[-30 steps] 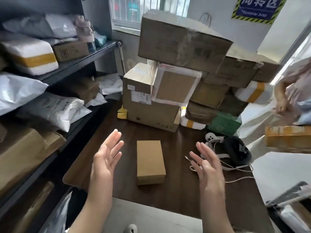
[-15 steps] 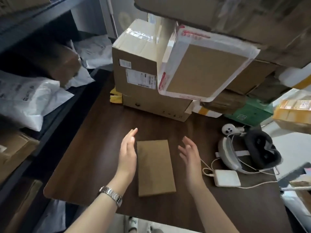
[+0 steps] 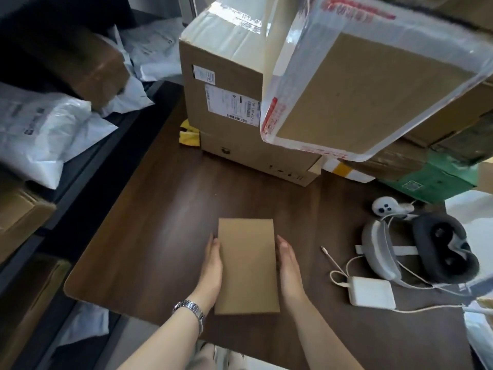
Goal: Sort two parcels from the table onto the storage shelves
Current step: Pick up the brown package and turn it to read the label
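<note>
A small plain brown cardboard parcel [image 3: 246, 265] lies flat near the front edge of the dark wooden table [image 3: 149, 209]. My left hand [image 3: 212, 268] presses flat against its left side, a metal watch on the wrist. My right hand [image 3: 289, 265] presses against its right side, fingers straight. The parcel sits on the table between both palms. A stack of larger boxes rises behind it, with a labelled carton [image 3: 224, 84] and a tape-edged box [image 3: 368, 86] jutting out above. The dark storage shelves [image 3: 88, 161] run along the left.
White poly mailers [image 3: 45, 132] and brown boxes [image 3: 18, 212] fill the shelves. On the table's right lie a VR headset [image 3: 442, 247], a white controller [image 3: 384, 206], a white power brick [image 3: 372, 292] and cables. A green box [image 3: 432, 180] sits at the back right.
Both hands dropped from raised and spread to closing in against the parcel's two long sides. My head tilted down and nearer, so the box stack now looms overhead.
</note>
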